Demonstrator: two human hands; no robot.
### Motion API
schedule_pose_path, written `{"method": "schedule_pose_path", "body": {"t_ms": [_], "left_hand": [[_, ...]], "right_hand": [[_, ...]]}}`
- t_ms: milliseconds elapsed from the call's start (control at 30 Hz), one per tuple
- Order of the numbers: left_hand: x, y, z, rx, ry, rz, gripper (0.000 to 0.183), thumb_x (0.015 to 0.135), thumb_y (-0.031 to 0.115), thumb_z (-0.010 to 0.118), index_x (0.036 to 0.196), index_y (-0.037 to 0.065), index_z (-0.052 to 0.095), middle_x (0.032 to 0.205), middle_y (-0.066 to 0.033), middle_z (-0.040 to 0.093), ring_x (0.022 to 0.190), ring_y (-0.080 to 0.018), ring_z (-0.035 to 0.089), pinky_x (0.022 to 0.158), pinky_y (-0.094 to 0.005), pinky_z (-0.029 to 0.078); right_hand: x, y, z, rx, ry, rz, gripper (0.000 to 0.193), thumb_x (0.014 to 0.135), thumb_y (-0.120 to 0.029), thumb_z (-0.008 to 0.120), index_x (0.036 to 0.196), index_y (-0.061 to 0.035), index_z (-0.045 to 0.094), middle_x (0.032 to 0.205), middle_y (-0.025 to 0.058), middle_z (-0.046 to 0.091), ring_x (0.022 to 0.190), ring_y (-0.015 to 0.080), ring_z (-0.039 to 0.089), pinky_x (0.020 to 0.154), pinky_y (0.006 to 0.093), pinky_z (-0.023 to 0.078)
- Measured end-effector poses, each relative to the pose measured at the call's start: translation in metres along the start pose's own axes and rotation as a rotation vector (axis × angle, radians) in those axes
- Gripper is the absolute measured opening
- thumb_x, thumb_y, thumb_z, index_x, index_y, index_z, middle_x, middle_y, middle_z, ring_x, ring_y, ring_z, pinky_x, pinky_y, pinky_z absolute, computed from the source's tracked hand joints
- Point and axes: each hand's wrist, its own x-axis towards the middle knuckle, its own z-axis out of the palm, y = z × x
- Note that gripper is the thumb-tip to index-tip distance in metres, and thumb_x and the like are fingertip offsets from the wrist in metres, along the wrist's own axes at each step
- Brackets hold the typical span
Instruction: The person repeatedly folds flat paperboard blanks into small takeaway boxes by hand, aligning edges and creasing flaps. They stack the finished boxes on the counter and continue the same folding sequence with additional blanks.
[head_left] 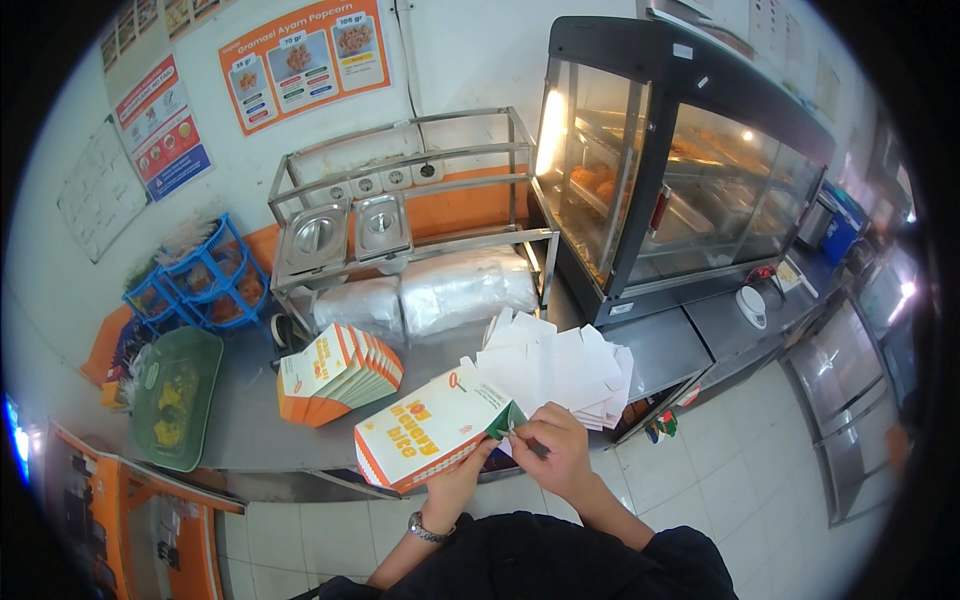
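A white and orange cardboard food box [430,425] lies tilted in front of me, over the near edge of the counter. My left hand [458,488] supports it from below and along its near side, with fingers partly hidden under the box. At the box's right end, my right hand [553,452] pinches the flaps by a green side panel. Just behind the box to the left stands a fanned stack of similar printed cartons [335,372]. To the right, beyond my right hand, is a loose pile of flat cartons with their white sides up [565,368].
A glass-fronted food warmer [625,230] stands at back right, a small white scale [750,307] beside it. Behind the cartons, a metal rack [545,270] holds lidded pans above plastic-wrapped packs [470,285]. At left are a green tray [180,395] and blue baskets [205,275].
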Motion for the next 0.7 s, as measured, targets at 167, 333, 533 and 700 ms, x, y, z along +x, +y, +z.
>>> {"method": "schedule_pose_path", "body": {"t_ms": [167,333,533,700], "left_hand": [[-0.006,0.005,0.003,0.088,-0.044,-0.102,0.025,0.089,0.001,0.063,0.114,-0.004,0.063,0.108,-0.0057,0.065,0.099,-0.0126,0.059,0.087,-0.0279,0.048],[-0.014,0.008,0.013,-0.278,-0.128,-0.135,0.022,0.094,0.007,0.060,0.114,-0.002,0.063,0.090,0.0035,0.059,0.075,-0.0042,0.049,0.067,-0.0201,0.042],[0.005,-0.001,0.004,-0.039,-0.082,-0.221,0.020,0.093,0.014,0.064,0.106,-0.001,0.067,0.088,-0.0031,0.065,0.078,-0.0032,0.053,0.069,-0.0203,0.044],[0.027,-0.001,-0.009,0.095,-0.257,-0.073,0.021,0.088,0.002,0.064,0.109,-0.002,0.064,0.086,-0.0017,0.065,0.075,-0.0074,0.056,0.067,-0.0230,0.047]], "right_hand": [[-0.002,0.002,0.008,0.090,-0.009,0.090,0.012,0.070,-0.006,0.076,0.073,-0.0036,0.065,0.066,0.0069,0.055,0.062,0.0231,0.054,0.055,0.0327,0.043],[-0.001,0.008,0.006,0.207,-0.032,0.326,0.010,0.074,-0.008,0.075,0.077,-0.0026,0.067,0.070,0.0084,0.057,0.065,0.0231,0.057,0.058,0.0323,0.044],[-0.005,0.004,0.012,0.120,-0.141,0.098,0.009,0.083,-0.005,0.067,0.092,-0.0030,0.067,0.079,0.0098,0.060,0.072,0.0221,0.059,0.063,0.0314,0.046],[-0.010,0.013,0.008,0.350,-0.100,0.247,0.013,0.084,-0.002,0.062,0.096,-0.0021,0.066,0.082,0.0091,0.061,0.075,0.0198,0.061,0.067,0.0298,0.047]]}}
